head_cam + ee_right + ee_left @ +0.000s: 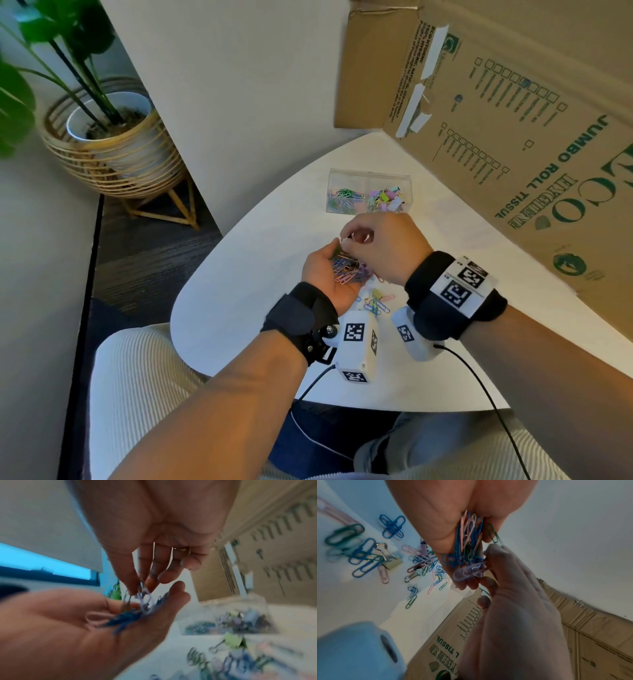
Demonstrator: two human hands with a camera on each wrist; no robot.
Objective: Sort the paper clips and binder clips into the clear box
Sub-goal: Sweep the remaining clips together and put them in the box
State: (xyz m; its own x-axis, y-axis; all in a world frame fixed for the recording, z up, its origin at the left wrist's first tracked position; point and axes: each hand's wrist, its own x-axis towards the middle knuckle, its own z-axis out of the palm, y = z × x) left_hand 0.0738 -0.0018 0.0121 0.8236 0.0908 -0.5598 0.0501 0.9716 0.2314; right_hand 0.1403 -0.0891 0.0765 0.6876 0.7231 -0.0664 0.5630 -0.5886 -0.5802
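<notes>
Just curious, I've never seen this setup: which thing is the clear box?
Find the white table with the tall cardboard carton along its right side. Near the table's far edge sits the clear box, the only see-through thing, its two compartments holding coloured clips.

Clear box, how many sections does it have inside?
2. The left compartment holds paper clips; the right compartment holds binder clips. None seem hidden.

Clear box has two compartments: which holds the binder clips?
The right-hand compartment in the head view, nearer the cardboard box: it holds chunky pastel binder clips, while the left compartment holds thin wire paper clips.
</notes>
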